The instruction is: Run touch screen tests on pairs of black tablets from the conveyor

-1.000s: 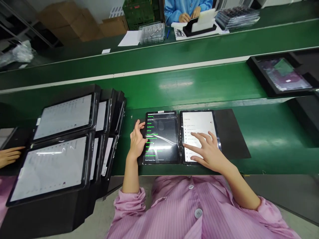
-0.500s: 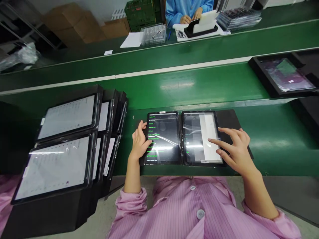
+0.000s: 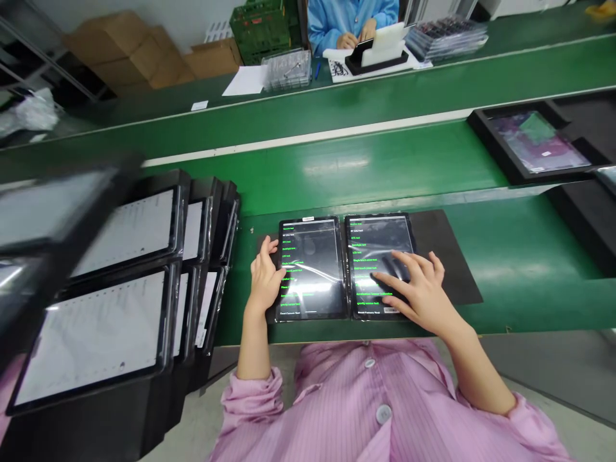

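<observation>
Two tablets lie side by side in front of me on a dark mat [image 3: 455, 269]. Both the left tablet [image 3: 315, 256] and the right tablet [image 3: 380, 244] show black screens with lists of mostly green text. My left hand [image 3: 264, 276] rests at the left edge of the left tablet, its fingers stretched out and the thumb over the screen's edge. Over the right tablet's screen, my right hand [image 3: 416, 285] is spread, with the index finger at the text; whether it touches the glass I cannot tell.
Stacked black trays with wrapped tablets [image 3: 101, 333] stand at my left; a blurred tray [image 3: 62, 212] hangs above them. Another black tray [image 3: 520, 170] with a tablet lies at the right. Across the green bench, a person in blue sleeves [image 3: 353, 25] sits behind a tablet stand [image 3: 378, 61].
My right hand has moved left over the right tablet, whose screen went from a white-and-grey panel to the text list. A blurred tray has come in at the far left.
</observation>
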Tool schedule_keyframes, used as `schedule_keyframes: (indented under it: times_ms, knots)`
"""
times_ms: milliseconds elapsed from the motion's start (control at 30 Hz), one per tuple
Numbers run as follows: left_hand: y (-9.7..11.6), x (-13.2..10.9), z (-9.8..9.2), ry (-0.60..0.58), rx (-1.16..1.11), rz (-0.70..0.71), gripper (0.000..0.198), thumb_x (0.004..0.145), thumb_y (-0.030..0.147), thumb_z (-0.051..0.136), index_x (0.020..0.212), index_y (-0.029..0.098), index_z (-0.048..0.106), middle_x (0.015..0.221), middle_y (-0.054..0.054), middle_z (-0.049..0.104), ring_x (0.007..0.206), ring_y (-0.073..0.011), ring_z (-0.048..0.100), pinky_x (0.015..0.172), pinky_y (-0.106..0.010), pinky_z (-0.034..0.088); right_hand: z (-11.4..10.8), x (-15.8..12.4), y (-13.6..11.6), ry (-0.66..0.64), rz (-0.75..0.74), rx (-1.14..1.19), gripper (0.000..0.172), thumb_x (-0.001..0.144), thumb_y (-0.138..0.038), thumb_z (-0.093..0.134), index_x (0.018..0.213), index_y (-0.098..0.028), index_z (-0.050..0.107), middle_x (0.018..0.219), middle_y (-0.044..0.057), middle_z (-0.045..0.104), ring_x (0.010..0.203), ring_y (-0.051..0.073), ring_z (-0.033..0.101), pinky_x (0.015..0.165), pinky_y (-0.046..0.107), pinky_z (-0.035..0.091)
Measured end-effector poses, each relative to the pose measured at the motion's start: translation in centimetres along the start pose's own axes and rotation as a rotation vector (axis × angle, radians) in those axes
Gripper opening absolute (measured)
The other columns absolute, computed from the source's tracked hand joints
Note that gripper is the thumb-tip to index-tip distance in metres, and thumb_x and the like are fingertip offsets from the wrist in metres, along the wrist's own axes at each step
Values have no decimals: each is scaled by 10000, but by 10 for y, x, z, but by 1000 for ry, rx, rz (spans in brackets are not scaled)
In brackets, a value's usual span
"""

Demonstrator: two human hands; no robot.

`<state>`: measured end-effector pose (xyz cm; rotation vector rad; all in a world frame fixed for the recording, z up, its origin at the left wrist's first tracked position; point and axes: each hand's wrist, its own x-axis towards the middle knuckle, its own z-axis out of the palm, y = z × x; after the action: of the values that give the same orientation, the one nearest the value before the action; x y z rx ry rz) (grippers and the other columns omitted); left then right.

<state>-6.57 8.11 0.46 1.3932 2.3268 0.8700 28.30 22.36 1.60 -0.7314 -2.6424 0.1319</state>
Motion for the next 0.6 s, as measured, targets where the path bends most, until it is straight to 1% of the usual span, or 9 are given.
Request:
schedule_keyframes:
  times_ms: [100,167,333,433,533,600]
  knots:
    - [5,2,6,81,14,-73,806,852,291,452,1615,152,232,1531,-174,555,1387,-338,545,1193,-574,343,-5,-3,4,51,0,-2,409,1073,-482,467,1352,-331,724,1484,146,509,1330,348,452,1206,662,226]
    - [7,3,9,115,32,-97,788,854,283,450,1606,150,257,1515,-174,568,1375,-340,553,1180,-575,362,-8,-6,7,67,8,-12,409,1085,-445,438,1364,-315,707,1468,137,519,1321,335,458,1216,651,223]
    - [5,2,10,97,54,-75,841,837,283,504,1626,184,232,1504,-154,580,1377,-340,553,1169,-561,381,-7,-9,11,87,38,-17,415,1094,-414,400,1371,-282,680,1464,135,521,1308,328,461,1218,648,236]
    - [4,2,9,86,57,-73,839,851,298,515,1629,168,229,1516,-167,571,1382,-344,552,1178,-564,373,-6,-7,8,82,39,-9,416,1096,-404,393,1374,-288,680,1469,135,517,1312,326,461,1216,655,238]
    - [3,3,9,93,45,-83,800,884,294,494,1628,158,234,1523,-173,566,1392,-335,547,1188,-561,366,-3,-4,3,53,43,5,403,1089,-387,415,1369,-317,697,1480,131,509,1322,328,463,1213,663,240]
    - [3,4,10,102,37,-99,775,900,276,480,1630,176,238,1505,-160,582,1386,-324,553,1189,-557,365,0,-2,0,22,45,8,385,1077,-395,447,1358,-360,709,1496,121,500,1331,334,458,1205,677,242]
